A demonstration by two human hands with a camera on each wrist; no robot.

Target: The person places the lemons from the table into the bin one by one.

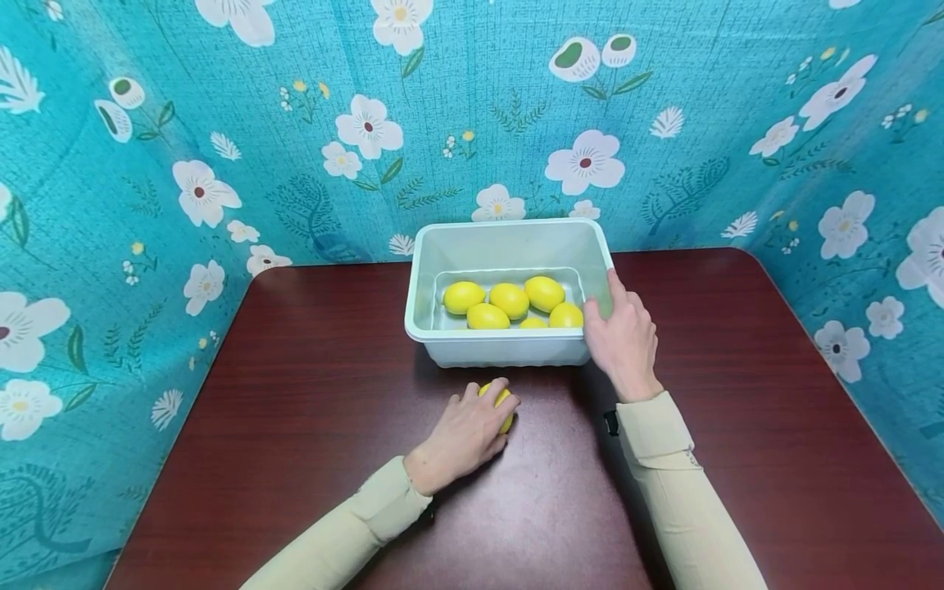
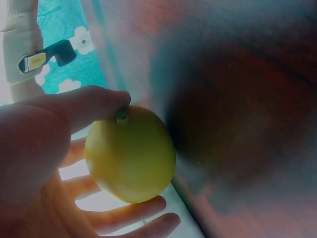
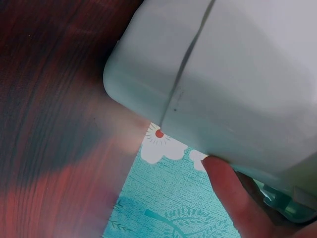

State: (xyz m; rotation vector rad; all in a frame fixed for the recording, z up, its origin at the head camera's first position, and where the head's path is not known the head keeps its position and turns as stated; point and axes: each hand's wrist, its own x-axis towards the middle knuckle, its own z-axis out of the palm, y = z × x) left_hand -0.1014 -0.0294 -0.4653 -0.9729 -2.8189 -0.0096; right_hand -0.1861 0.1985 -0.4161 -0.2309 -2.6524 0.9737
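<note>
My left hand [image 1: 465, 430] holds a yellow lemon [image 2: 131, 156] low over the table, just in front of a pale grey-green plastic bin [image 1: 501, 352]. Its thumb presses near the stem end while the fingers curl round the other side, as the left wrist view shows. At the bin's right end, my right hand [image 1: 623, 336] grips the rim, thumb on the inside and fingers along the outer wall [image 3: 213, 99]. Several lemons [image 1: 509, 301] lie on the bin floor; the front rim partly hides the nearest ones.
The bin stands near the back edge of a dark red-brown wooden table [image 1: 317, 369]. Behind and to both sides hangs a turquoise flowered cloth [image 1: 457, 98]. Dark straps with small devices show at the cuffs, one strap [image 2: 59, 52] in the left wrist view.
</note>
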